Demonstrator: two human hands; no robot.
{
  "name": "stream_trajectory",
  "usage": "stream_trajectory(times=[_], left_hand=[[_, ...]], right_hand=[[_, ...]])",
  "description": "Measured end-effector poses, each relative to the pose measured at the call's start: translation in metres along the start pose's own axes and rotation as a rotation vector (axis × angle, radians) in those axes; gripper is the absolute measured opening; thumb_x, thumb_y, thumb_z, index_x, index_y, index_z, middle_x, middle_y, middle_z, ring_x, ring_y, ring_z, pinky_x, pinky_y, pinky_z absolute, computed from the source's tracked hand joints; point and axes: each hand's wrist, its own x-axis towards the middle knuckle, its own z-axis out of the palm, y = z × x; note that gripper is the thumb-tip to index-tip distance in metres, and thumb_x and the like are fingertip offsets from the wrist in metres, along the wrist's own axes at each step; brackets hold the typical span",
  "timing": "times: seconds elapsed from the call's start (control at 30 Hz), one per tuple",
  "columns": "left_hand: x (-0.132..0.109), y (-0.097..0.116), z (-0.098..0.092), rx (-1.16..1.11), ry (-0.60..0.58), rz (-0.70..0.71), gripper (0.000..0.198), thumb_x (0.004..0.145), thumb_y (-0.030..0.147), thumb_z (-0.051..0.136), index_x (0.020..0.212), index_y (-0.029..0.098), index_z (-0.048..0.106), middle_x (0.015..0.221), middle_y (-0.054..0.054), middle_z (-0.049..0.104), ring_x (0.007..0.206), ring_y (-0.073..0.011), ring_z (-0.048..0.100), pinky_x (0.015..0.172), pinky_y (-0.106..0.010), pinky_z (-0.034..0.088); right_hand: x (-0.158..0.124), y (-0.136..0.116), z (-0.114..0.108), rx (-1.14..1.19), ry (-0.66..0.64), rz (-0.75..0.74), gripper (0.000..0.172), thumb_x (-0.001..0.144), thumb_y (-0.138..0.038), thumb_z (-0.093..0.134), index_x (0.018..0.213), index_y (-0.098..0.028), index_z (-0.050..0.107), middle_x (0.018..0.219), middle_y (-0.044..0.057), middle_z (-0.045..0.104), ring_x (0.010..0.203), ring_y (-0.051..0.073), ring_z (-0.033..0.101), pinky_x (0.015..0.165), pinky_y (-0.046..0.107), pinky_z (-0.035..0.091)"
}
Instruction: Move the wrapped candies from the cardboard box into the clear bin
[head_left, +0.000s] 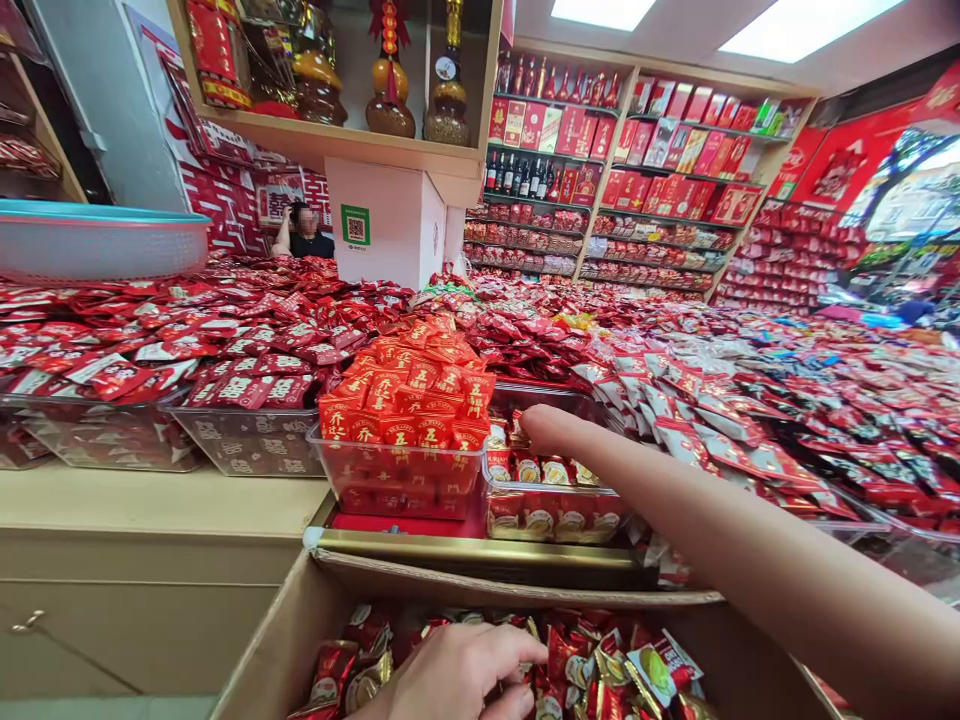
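My left hand [465, 675] is low over an open cardboard box [517, 590], its index finger stretched right and apart from the thumb. Beneath and around it lie loose red-and-gold wrapped candies [574, 655]. My right hand [555, 430] reaches across into a clear plastic bin [555, 490], where similar candies stand in rows. Its fingers are bent down, with a red wrapped candy [517, 428] at their tips; the hand itself partly hides them. Left of this bin stands another clear bin [397, 460], heaped with orange-red packets [424, 385].
More bins of red packets [251, 385] line the counter [165, 500] on the left. White-and-red packets [697, 400] spread to the right. A blue-rimmed basket [101, 240] sits at the left. Shelves overhang the display, and a person [307, 235] is behind it.
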Motion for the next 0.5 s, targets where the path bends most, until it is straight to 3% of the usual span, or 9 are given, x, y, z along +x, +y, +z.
stream_trajectory(times=[0.37, 0.5], left_hand=[[0.003, -0.01, 0.012, 0.141, -0.102, 0.02, 0.025, 0.073, 0.019, 0.049, 0.096, 0.022, 0.059, 0.081, -0.002, 0.067, 0.069, -0.0158, 0.061, 0.063, -0.019, 0.044], [0.004, -0.017, 0.013, 0.169, -0.201, -0.05, 0.027, 0.074, 0.023, 0.048, 0.1, 0.025, 0.057, 0.084, -0.002, 0.066, 0.071, -0.0159, 0.06, 0.062, -0.019, 0.044]], right_hand=[[0.001, 0.007, -0.005, 0.06, -0.055, 0.045, 0.02, 0.075, -0.02, 0.052, 0.093, -0.012, 0.058, 0.094, 0.009, 0.062, 0.084, 0.017, 0.057, 0.071, 0.032, 0.043], [-0.008, 0.003, -0.027, 0.111, 0.038, 0.085, 0.021, 0.072, -0.014, 0.051, 0.09, -0.012, 0.06, 0.092, 0.013, 0.062, 0.084, 0.021, 0.057, 0.066, 0.027, 0.041]])
